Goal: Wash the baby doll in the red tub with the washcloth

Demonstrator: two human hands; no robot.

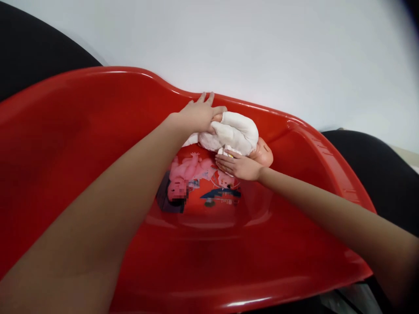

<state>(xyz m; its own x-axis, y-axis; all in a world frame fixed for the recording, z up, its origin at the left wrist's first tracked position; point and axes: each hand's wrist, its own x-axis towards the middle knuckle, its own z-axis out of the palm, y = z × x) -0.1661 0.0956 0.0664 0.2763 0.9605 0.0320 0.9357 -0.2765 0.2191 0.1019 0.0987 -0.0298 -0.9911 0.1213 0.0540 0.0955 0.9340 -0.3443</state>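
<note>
A baby doll in white clothing (240, 126) lies on its side along the far inner wall of a red baby bathtub (203, 248). Its bare head (263, 152) points right. My left hand (201, 115) grips the doll at a limb, on the end away from the head; two of its fingers stretch up towards the tub's rim. Against the doll's near side, my right hand (240, 167) presses a small white cloth (234, 151) with a yellow spot. Its fingers lie over the cloth, close together. The doll's underside and part of the cloth are hidden.
A printed picture with a baby (183, 174) covers part of the tub's floor. Behind the tub rises a pale wall (229, 43). Dark rounded shapes, perhaps chairs, stand at the left (36, 43) and the right (369, 174).
</note>
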